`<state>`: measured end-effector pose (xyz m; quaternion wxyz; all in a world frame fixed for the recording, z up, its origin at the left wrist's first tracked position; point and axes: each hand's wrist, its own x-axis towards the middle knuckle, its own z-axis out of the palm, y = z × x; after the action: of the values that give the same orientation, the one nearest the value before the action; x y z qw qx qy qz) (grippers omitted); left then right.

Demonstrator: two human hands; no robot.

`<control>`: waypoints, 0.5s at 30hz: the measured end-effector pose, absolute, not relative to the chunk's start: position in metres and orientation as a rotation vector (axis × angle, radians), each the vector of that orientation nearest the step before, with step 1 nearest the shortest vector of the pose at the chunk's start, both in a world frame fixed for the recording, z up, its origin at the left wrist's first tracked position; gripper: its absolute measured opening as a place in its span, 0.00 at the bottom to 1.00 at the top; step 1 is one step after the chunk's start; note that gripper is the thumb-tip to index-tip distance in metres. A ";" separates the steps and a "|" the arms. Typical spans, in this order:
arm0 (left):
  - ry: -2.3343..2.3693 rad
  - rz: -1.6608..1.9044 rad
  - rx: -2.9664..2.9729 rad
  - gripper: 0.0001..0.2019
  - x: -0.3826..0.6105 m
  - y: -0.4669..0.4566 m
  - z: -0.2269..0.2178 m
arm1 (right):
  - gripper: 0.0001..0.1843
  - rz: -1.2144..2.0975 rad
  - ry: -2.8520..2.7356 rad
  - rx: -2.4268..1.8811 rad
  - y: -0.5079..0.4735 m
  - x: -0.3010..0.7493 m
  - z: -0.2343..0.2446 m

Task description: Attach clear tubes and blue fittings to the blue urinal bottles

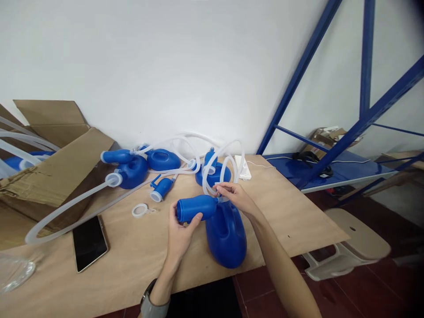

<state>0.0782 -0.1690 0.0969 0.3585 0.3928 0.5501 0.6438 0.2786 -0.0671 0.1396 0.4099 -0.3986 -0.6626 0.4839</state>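
My left hand [181, 229] is closed around a blue plastic funnel cup [197, 208], which lies sideways with its wide mouth facing left. At the cup's narrow end, my right hand [236, 196] pinches the end of a clear plastic tube [222, 198]; the fingertips partly hide the joint. Just below the hands a blue urine bottle [228, 240] lies on the table, its neck hidden behind the right hand. Coils of tube rise behind that hand. Left of the cup are a white ring cap [140, 210] and another blue funnel cup [161, 190].
More blue bottles [163, 160] with tubes lie along the wall. An open cardboard box [62, 176] stands at the left, with a phone [89, 243] near it. A white power strip [243, 167] lies behind. Right of the wooden table [285, 212] are a blue shelf frame and a stool [357, 234].
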 end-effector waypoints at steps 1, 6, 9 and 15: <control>1.429 1.650 1.065 0.36 0.078 -0.171 0.098 | 0.25 1.247 -1.682 -0.992 -0.066 0.279 0.141; 1.473 1.639 1.164 0.37 0.075 -0.177 0.099 | 0.25 1.283 -1.785 -0.963 -0.064 0.282 0.148; 1.492 1.653 1.174 0.36 0.073 -0.178 0.103 | 0.25 1.300 -1.781 -0.926 -0.065 0.282 0.148; 1.526 1.672 1.208 0.36 0.073 -0.179 0.111 | 0.25 1.279 -1.717 -0.906 -0.063 0.276 0.138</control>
<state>0.0726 -0.1787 0.1113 0.2842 0.4513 0.5702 0.6249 0.2764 -0.0632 0.1380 0.3972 -0.3576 -0.6779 0.5048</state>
